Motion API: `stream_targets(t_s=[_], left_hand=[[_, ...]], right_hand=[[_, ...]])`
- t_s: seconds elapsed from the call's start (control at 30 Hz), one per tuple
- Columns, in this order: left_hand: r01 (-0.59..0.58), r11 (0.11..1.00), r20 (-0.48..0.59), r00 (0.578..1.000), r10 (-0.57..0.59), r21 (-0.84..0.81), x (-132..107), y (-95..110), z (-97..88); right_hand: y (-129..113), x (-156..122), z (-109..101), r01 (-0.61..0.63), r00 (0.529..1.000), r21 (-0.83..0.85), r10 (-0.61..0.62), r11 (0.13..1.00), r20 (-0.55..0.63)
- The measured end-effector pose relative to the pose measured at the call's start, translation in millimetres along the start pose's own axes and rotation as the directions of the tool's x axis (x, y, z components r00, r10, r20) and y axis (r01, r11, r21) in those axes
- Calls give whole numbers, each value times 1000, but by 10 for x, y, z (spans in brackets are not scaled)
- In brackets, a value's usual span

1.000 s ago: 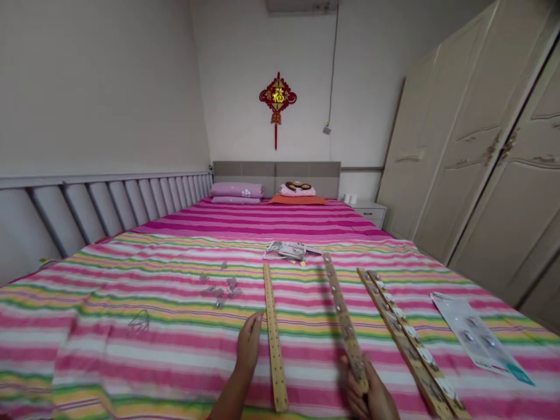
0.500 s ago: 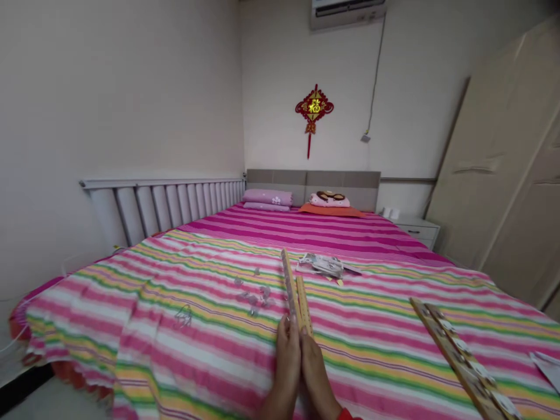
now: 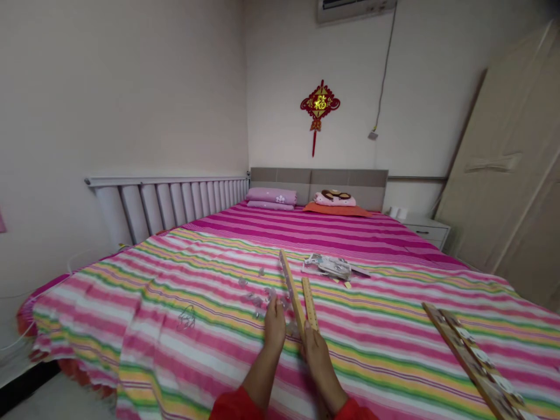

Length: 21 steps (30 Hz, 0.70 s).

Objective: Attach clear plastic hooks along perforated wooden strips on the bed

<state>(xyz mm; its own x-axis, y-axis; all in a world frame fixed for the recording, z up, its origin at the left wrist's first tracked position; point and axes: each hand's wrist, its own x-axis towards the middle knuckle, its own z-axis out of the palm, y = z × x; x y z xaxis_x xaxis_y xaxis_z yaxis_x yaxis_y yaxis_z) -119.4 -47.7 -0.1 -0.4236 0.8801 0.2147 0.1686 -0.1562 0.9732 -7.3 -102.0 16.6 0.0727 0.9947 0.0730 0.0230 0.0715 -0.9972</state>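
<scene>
Two wooden slats lie side by side on the striped bedspread (image 3: 175, 280), running away from me. The longer, left slat (image 3: 289, 286) has holes along it; the shorter, right slat (image 3: 310, 306) lies against it. My right hand (image 3: 315, 353) is closed on the near ends of the slats. My left hand (image 3: 275, 324) rests beside the left slat, fingers curled over small clear parts (image 3: 256, 297) scattered on the bedspread.
Another pair of slats with round white fittings (image 3: 476, 359) lies at the right. A heap of plastic bags (image 3: 332, 266) sits past the slats. Pillows (image 3: 271, 196) lie at the headboard, a padded rail (image 3: 175, 201) along the left, a wardrobe (image 3: 511, 175) on the right.
My right hand has carried the second slat leftward and laid it against the first. My left hand has since slid forward to the small clear parts. My view turned left.
</scene>
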Motion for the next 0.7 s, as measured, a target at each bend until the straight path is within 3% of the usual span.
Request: stream_targets(t_s=[0.1, 0.27, 0.4, 0.7], left_hand=[[15, 999, -74, 997, -12, 37, 202, 70, 42], [30, 999, 18, 999, -30, -27, 383, 106, 230], [84, 996, -12, 996, -84, -1, 481, 48, 270], [122, 992, 16, 992, -121, -22, 597, 1, 220]], right_hand=[[-1, -38, -35, 23, 999, -68, -26, 997, -29], [80, -97, -37, 61, 998, -109, -60, 992, 9], [109, -128, -67, 53, 998, -94, -50, 994, 38], [-44, -207, -147, -210, 978, 145, 206, 967, 41]])
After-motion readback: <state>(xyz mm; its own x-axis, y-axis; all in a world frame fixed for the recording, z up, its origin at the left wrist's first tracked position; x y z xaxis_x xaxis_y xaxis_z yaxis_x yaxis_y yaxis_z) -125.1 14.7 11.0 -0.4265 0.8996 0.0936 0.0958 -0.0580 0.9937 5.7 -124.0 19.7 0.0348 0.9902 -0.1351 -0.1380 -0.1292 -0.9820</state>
